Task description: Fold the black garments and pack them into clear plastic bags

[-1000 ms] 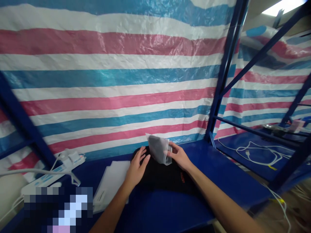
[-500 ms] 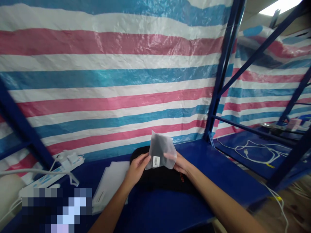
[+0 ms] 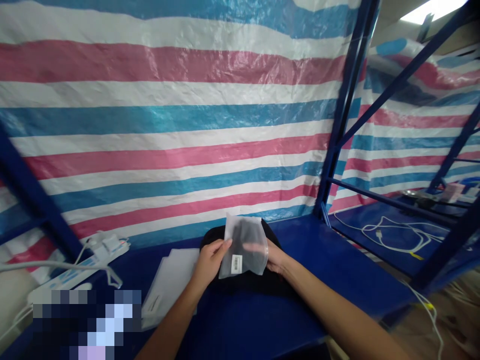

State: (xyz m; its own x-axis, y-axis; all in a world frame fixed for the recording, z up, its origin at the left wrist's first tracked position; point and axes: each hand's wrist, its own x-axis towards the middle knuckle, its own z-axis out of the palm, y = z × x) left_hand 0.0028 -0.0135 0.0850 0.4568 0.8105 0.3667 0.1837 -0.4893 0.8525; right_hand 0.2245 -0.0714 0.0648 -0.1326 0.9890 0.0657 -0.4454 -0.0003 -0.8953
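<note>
A translucent frosted plastic bag (image 3: 249, 232) with a white barcode label (image 3: 236, 264) hangs between my hands. My left hand (image 3: 210, 260) pinches its left edge, thumb in front. My right hand (image 3: 276, 257) is at the bag's right edge; a finger or thumb shows dimly through the plastic, and the other fingers are partly hidden. Something darker shows through the bag, but I cannot tell whether it is inside or behind. Below and behind lies a black cloth-like item (image 3: 215, 234), mostly covered by the bag and hands.
Flat translucent bags (image 3: 174, 275) lie on the blue board (image 3: 300, 245) to the left. Farther left is a white power strip (image 3: 71, 275) with plugs and cables. Blue metal posts (image 3: 330, 165) frame a striped plastic sheet (image 3: 187, 160). White cables (image 3: 397, 232) lie at right.
The bag has moved slightly down and left and hangs flatter. My right hand has shifted left and a little down with it; orange lettering on the black item is now hidden.
</note>
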